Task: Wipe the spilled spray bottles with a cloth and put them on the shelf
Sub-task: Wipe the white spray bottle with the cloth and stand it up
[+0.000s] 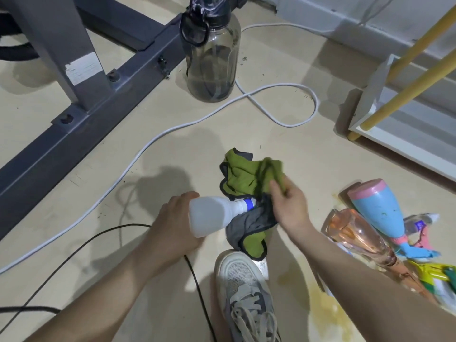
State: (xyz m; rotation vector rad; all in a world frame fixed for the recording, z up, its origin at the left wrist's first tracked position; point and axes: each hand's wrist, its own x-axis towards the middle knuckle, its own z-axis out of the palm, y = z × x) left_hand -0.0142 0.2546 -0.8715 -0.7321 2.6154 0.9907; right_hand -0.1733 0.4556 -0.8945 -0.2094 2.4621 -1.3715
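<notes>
Shoe [244, 287] low, white bottle [209, 215] being wiped

The white bottle is gripped at its base by the left hand [172, 218], just beyond the shoe. The green cloth [246, 176] is pinched by the right hand [288, 208] (by the bottle's neck). It should be rubbed all round.

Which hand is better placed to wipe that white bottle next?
Probably the right hand: it grips the cloth at the white bottle's neck, while the left hand holds the bottle's base.
</notes>
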